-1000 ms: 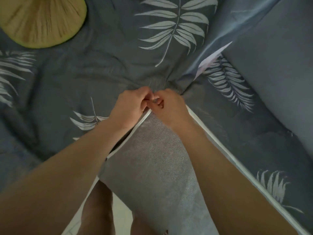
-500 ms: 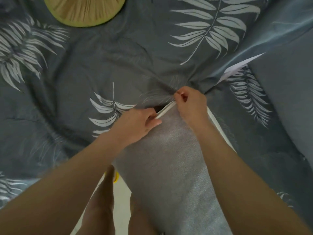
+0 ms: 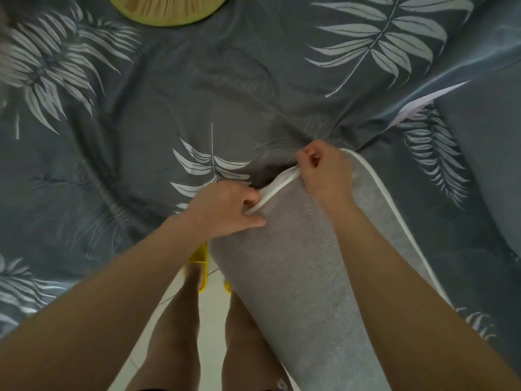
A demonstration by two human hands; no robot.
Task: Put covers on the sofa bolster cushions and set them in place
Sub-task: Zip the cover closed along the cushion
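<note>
I see my left hand point(image 3: 225, 206) and right hand point(image 3: 324, 167) both pinching the white piped edge point(image 3: 277, 186) of the grey bolster cover point(image 3: 296, 277), which lies at centre, running toward five o'clock over the leaf-print sheet point(image 3: 169, 94).

Bolster cover point(image 3: 304, 277): grey woven cloth, matt, finely textured, white piping. Bedsheet point(image 3: 158, 131): dark grey leaf-printed cloth, smooth, faint sheen. Round cushion point(image 3: 166, 9): yellow-green pleated fabric.

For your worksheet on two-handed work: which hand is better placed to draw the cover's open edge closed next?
Probably the left hand: it pinches the white piped edge at the gap, while the right hand anchors the far corner.
</note>
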